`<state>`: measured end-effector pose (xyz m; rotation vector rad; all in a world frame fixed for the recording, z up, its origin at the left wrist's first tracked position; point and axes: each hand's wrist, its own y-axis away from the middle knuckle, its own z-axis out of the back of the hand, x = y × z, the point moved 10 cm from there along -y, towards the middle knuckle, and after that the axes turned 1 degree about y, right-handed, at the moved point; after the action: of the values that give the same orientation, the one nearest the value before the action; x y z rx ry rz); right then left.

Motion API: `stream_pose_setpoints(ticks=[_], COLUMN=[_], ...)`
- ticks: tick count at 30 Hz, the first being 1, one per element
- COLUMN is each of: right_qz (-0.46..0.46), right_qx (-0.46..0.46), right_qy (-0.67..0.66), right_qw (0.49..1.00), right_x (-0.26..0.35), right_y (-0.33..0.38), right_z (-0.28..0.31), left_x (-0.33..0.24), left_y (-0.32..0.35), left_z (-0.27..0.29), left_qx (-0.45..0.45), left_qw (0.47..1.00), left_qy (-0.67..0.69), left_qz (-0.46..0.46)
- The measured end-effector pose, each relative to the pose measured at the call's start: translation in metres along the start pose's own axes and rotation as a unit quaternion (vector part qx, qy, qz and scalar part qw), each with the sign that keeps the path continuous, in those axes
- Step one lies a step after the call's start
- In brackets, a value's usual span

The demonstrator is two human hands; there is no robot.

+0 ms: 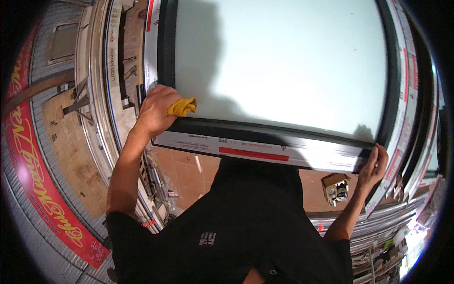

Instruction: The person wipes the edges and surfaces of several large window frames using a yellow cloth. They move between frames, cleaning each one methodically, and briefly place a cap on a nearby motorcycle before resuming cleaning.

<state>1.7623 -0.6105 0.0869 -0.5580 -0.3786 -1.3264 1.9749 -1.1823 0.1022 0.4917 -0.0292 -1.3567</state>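
In front of me is a framed glass panel, its frosted pale glass (293,61) set in a black frame (265,133). White protective film (255,154) with red stripes covers the frame's outer faces. My left hand (157,111) is at the near left corner, closed on a yellow cloth (182,107) that pokes out over the glass edge. My right hand (373,165) grips the near right corner, with its fingers bent over the frame's edge. The undersides of both corners are hidden. Dark shadows fall across the left part of the glass and near my right hand.
Long metal profiles (97,90) lie along the left, beside a plywood board (71,156) and a red banner (42,203). On the tiled floor (182,170) below stands a small open carton (335,188) with items inside. More film-wrapped profiles (410,90) run along the right.
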Motion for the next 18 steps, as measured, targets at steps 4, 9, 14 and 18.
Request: stream_pose_setpoints(ticks=[4, 9, 14, 18], right_qz=[0.031, -0.013, 0.008, 0.015], right_qx=[-0.012, -0.058, -0.068, -0.067], right_qy=[0.026, -0.043, -0.035, -0.005], right_qw=[0.999, 0.997, 0.997, 0.998], right_x=[-0.015, -0.027, -0.021, -0.013], right_y=[0.005, 0.011, 0.010, 0.009], right_z=[-0.003, 0.000, 0.000, 0.000], left_x=[-0.004, -0.029, -0.133, -0.281], left_y=[-0.013, -0.021, -0.059, -0.114], left_z=[-0.027, -0.066, -0.071, -0.109], left_qx=[0.096, 0.160, 0.101, 0.103], left_qw=[0.995, 0.983, 0.961, 0.933], left_qy=[-0.029, 0.059, 0.142, 0.177], left_qz=[-0.030, -0.068, -0.213, -0.296])
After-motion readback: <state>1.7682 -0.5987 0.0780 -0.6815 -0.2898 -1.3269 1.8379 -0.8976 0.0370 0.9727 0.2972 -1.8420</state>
